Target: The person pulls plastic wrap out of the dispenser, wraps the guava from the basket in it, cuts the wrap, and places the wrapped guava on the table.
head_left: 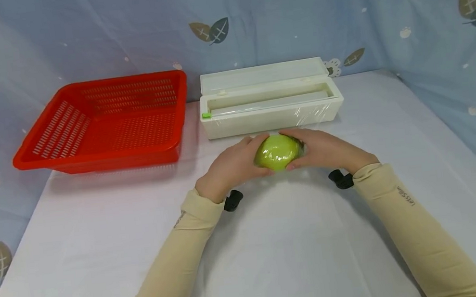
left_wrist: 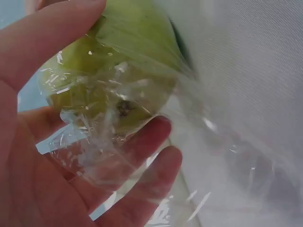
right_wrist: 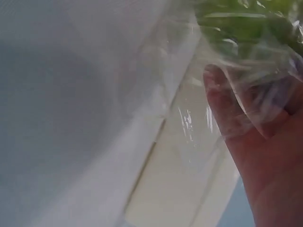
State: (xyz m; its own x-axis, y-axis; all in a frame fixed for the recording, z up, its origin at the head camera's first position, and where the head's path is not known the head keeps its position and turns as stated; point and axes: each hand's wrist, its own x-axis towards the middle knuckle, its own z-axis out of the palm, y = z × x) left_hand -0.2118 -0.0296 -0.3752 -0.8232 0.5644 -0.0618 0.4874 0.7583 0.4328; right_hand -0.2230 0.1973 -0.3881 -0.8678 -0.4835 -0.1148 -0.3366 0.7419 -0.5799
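A round green fruit point(head_left: 276, 152), apple-like, is wrapped in clear plastic film point(left_wrist: 118, 90) in the middle of the table. My left hand point(head_left: 236, 168) grips its left side, thumb nearer me and fingers on the far side. From the right, my right hand point(head_left: 323, 149) holds it the same way. Loose, wrinkled film bunches around the fruit's end and over the fingers in the left wrist view. In the right wrist view film also lies over the fingers, and the fruit shows only partly at the top.
Just behind the hands stands a white cling film box point(head_left: 269, 118), its lid raised, with a green slider point(head_left: 206, 115) at its left end. A red plastic basket point(head_left: 134, 154) sits at the back left. A patterned blue curtain point(head_left: 276, 18) hangs behind the white-covered table point(head_left: 276, 260).
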